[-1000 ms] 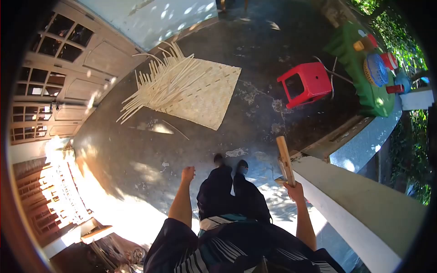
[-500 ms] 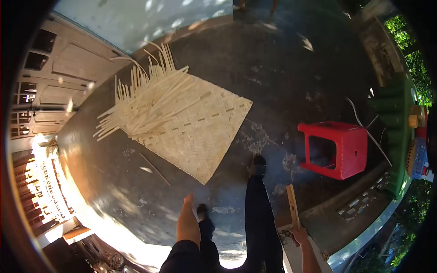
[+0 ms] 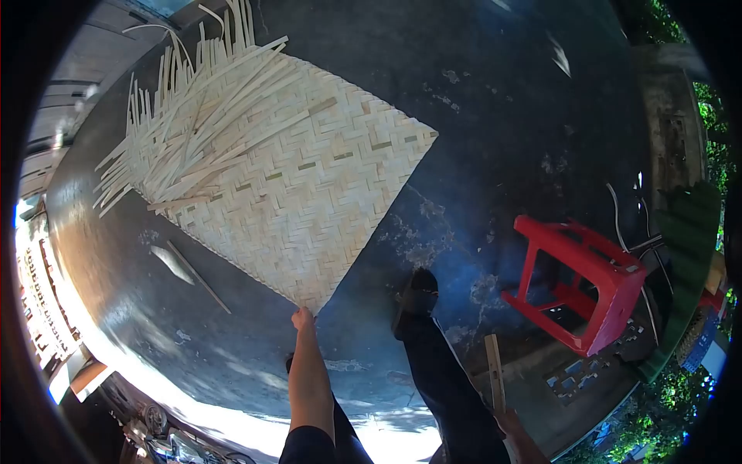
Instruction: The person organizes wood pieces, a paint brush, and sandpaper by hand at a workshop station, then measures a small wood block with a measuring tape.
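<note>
A woven bamboo mat (image 3: 309, 209) lies on the dark floor in front of me. At its upper left, the strips are unwoven and stick out, with several loose bamboo strips (image 3: 209, 131) heaped on top. My left hand (image 3: 303, 317) is closed on the mat's near corner. Low on the right, my right hand (image 3: 510, 427) grips a flat wooden stick (image 3: 495, 375), which points away from me. Part of the right hand is hard to see in shadow beside my leg.
A red plastic stool (image 3: 591, 282) lies on its side to the right, with thin pale strips behind it. A narrow strip (image 3: 199, 277) and a pale flat piece (image 3: 171, 264) lie left of the mat. A green ribbed surface (image 3: 684, 247) borders the far right.
My left hand has reached forward and taken hold of the mat's near corner. The camera view has moved closer to the mat. The wooden stick stays in my right hand.
</note>
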Motion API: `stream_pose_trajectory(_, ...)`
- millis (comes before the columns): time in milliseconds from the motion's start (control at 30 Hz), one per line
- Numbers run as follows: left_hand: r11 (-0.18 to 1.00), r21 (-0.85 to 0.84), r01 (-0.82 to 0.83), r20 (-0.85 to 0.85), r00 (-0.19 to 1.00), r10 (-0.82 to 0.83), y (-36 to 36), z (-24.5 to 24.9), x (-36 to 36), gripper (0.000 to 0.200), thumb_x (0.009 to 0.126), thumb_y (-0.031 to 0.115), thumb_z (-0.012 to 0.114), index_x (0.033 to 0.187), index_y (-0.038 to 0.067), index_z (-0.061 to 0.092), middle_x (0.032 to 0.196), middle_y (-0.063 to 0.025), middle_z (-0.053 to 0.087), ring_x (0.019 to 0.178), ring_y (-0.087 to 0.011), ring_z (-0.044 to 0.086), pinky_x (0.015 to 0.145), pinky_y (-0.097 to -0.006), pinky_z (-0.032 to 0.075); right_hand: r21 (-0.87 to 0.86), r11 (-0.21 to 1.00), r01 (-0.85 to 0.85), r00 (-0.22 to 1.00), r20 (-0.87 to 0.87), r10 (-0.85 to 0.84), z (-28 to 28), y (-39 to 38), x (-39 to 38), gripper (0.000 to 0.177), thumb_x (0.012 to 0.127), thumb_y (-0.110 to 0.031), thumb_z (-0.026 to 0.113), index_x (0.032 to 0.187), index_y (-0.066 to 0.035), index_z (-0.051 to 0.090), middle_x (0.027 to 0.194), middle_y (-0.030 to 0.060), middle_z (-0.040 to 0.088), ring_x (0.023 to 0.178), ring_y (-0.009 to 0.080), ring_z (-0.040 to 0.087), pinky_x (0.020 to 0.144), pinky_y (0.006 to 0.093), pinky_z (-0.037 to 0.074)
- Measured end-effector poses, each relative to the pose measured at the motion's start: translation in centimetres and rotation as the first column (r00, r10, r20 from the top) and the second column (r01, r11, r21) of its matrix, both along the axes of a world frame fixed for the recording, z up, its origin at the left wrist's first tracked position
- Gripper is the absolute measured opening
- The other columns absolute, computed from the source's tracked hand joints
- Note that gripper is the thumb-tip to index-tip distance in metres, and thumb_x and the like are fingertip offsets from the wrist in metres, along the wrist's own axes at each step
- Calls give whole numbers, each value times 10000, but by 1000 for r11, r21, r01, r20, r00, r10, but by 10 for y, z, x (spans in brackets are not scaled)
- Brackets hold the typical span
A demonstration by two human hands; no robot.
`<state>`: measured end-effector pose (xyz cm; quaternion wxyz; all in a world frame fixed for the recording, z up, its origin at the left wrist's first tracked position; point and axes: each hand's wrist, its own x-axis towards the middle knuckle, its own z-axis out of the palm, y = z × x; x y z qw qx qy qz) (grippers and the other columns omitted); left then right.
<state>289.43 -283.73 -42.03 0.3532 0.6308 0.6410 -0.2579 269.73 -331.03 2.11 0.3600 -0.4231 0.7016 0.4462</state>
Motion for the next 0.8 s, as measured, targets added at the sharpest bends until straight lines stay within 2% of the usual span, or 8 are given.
stream_pose_trajectory(33,999,1,-33,9,999,33,-10,4,9,403,870,260,644,1146,-32,660,1098,-144,660,912,-290,652,701,-441,540,6,1000,2,1000,27,-2,1,-4,1,259,917,-249,689,820,-39,573,544,38,534,422,148,518,413,317,421)
stream_pose_trajectory(133,987,67,147,-107,984,-139,-55,19,28,430,804,241,647,1139,-25,689,1094,-191,708,1050,-311,681,900,-418,525,18,999,49,993,104,-51,-10,-15,-12,247,922,-248,689,861,-41,570,559,31,532,434,140,514,413,312,408)
stream_pose_trajectory(233,987,125,101,-66,993,-93,-115,24,41,432,805,242,650,1143,-24,688,1150,-202,695,1048,-339,676,902,-429,523,-1,991,133,976,175,-131,-25,-21,-17,238,925,-247,694,899,-45,571,577,25,532,443,133,513,406,308,392)
stream_pose_trajectory(467,988,-104,-111,148,981,125,-224,0,90,374,865,188,665,1167,-33,665,1111,-172,695,987,-291,674,835,-391,526,-60,968,243,962,146,-233,-5,-13,34,187,942,-205,668,889,-49,581,571,1,492,446,120,473,426,305,405)
stream_pose_trajectory(600,909,-295,-296,234,899,369,-262,6,154,267,936,132,644,1146,-33,637,1022,-112,671,871,-224,652,730,-358,525,-58,963,263,959,126,-254,-9,-15,-4,228,930,-247,699,951,-47,592,563,14,524,433,127,500,402,304,392)
stream_pose_trajectory(700,916,-289,-278,267,896,356,-264,-5,193,237,938,151,656,1108,-14,637,983,-93,654,837,-220,641,683,-358,517,-55,948,315,943,132,-305,4,-25,-13,282,911,-302,726,929,-43,617,563,24,549,434,126,517,406,302,404)
stream_pose_trajectory(767,923,-288,-254,244,913,327,-270,6,235,270,944,183,653,1134,-8,630,1009,-106,660,851,-224,638,680,-358,520,-38,977,208,974,97,-204,8,-38,-17,288,905,-308,736,873,-54,606,561,19,540,444,124,525,416,306,414)
stream_pose_trajectory(800,884,-449,-132,218,943,251,-259,-7,251,304,1019,259,491,1279,115,551,1185,-26,644,1084,-185,620,913,-406,467,-32,985,171,983,79,-168,9,-39,-15,294,902,-311,742,845,-59,600,559,17,536,448,123,530,421,308,420)
